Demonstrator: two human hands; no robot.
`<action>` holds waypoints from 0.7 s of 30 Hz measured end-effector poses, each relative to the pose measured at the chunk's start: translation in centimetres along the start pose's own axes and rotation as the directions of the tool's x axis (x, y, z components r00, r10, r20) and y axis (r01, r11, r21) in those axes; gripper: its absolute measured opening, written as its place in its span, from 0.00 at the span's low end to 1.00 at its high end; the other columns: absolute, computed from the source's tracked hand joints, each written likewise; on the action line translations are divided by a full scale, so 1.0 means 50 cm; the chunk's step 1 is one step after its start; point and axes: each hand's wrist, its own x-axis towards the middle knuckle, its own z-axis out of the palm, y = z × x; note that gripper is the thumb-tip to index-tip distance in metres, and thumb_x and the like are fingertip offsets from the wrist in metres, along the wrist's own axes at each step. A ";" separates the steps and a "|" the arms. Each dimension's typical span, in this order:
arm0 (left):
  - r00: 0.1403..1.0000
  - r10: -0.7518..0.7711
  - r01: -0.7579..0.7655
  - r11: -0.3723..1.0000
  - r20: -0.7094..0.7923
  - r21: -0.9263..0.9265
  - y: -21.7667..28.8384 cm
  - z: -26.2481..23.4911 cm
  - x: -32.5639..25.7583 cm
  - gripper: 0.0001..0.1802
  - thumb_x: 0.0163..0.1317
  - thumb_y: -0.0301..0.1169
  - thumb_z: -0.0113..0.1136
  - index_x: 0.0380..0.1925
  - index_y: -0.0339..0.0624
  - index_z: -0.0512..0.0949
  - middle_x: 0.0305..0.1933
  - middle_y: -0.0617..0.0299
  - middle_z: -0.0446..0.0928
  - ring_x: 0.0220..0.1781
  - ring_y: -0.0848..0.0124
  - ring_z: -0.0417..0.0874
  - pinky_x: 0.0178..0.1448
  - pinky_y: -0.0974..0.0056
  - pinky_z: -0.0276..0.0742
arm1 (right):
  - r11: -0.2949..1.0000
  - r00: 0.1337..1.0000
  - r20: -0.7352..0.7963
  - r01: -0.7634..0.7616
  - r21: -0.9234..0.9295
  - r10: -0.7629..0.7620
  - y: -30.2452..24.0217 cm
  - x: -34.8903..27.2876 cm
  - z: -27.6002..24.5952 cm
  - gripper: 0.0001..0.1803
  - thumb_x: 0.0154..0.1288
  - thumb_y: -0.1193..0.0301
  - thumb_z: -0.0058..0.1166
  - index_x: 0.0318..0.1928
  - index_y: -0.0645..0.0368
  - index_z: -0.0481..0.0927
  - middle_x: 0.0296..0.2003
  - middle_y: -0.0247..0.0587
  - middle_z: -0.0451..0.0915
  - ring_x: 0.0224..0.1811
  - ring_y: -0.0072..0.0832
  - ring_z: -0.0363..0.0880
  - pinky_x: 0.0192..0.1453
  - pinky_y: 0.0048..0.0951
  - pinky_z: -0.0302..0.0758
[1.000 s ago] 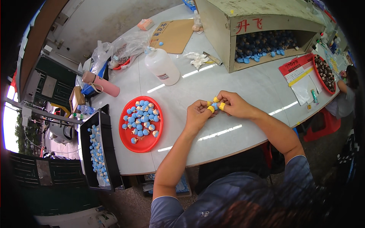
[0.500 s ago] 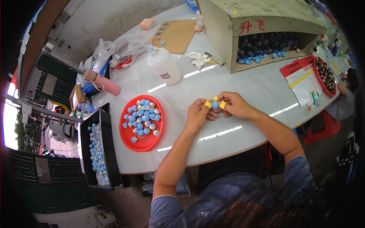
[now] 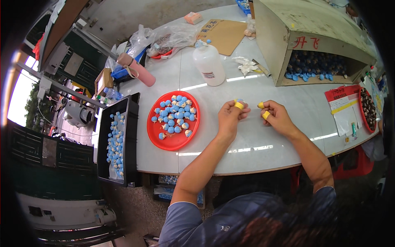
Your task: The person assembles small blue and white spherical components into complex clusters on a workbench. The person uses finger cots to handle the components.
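Observation:
My left hand is closed over the grey-white tabletop, and a small blue ball shows in part at its fingertips; the fingers cover the rest. My right hand hangs a short way to the right, thumb and forefinger bent and apart, with nothing visible between them. Yellow tape wraps fingertips on both hands. Left of my hands stands a round red tray with many blue balls that have cream-coloured tips. A black bin beyond it at the table's left end holds more of these balls.
A white plastic bottle and a pink flask stand behind the red tray. Brown cardboard lies farther back. A metal box with dark blue pieces inside is at the back right, near papers and a red basket.
My hands have parted: the right has let go of the blue ball, which stays in the left. The whole view has shifted, moving the scene rightward in the picture.

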 end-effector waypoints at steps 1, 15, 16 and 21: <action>0.989 0.038 -0.072 0.968 -0.143 -0.242 0.006 -0.005 0.006 0.18 0.69 0.39 0.55 0.50 0.35 0.70 0.45 0.54 0.79 0.46 0.65 0.83 0.45 0.70 0.79 | 1.000 0.998 -0.056 0.016 0.009 -0.016 -0.003 0.000 -0.002 0.11 0.69 0.75 0.48 0.50 0.65 0.73 0.33 0.32 0.75 0.28 0.14 0.72 0.33 0.16 0.73; 0.913 0.172 -0.336 0.830 -0.370 -0.445 0.032 -0.048 0.021 0.30 0.73 0.51 0.33 0.62 0.37 0.60 0.57 0.48 0.72 0.54 0.59 0.78 0.52 0.62 0.78 | 0.991 0.951 -0.289 0.126 0.035 -0.110 0.002 0.031 -0.053 0.11 0.67 0.77 0.49 0.49 0.65 0.74 0.33 0.34 0.75 0.27 0.16 0.72 0.30 0.19 0.69; 0.954 0.138 -0.237 0.892 -0.268 -0.385 0.020 -0.041 0.018 0.29 0.73 0.50 0.35 0.61 0.38 0.62 0.55 0.49 0.74 0.50 0.60 0.80 0.49 0.64 0.79 | 0.991 0.914 -0.400 0.103 0.084 -0.061 -0.008 0.030 -0.059 0.10 0.67 0.76 0.49 0.48 0.64 0.74 0.34 0.34 0.75 0.29 0.16 0.72 0.31 0.19 0.69; 0.996 0.080 -0.090 0.960 -0.048 -0.265 0.001 -0.011 0.006 0.27 0.72 0.47 0.42 0.60 0.37 0.63 0.48 0.46 0.76 0.41 0.59 0.82 0.45 0.63 0.78 | 0.993 0.803 -0.585 0.115 -0.029 -0.110 -0.032 0.085 -0.146 0.12 0.66 0.75 0.50 0.50 0.61 0.74 0.36 0.34 0.76 0.28 0.19 0.71 0.32 0.23 0.70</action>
